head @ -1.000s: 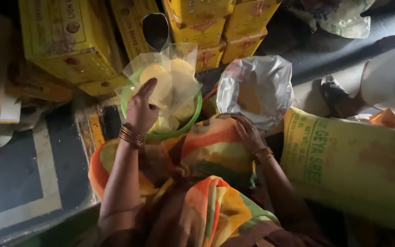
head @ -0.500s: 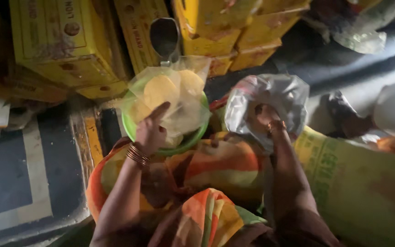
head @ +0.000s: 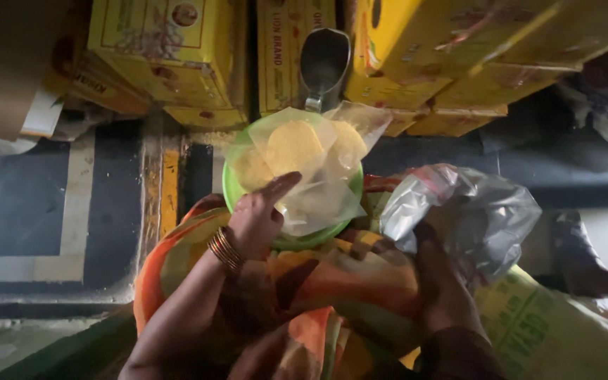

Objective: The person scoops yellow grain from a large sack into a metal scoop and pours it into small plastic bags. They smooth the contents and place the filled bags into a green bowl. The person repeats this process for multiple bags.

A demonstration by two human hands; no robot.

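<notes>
I see a dark tiled floor (head: 29, 204) with pale border lines; stacked yellow cartons (head: 170, 49) and a yellow-green sack (head: 564, 338) rest directly on it.

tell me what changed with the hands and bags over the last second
The right hand moved from the lap up to the crinkled grey plastic bag and reached into its mouth. The left hand slid a little lower on the clear bag of yellow discs, fingers laid on it. That bag stays in the green bowl, the yellow cartons behind it.
</notes>
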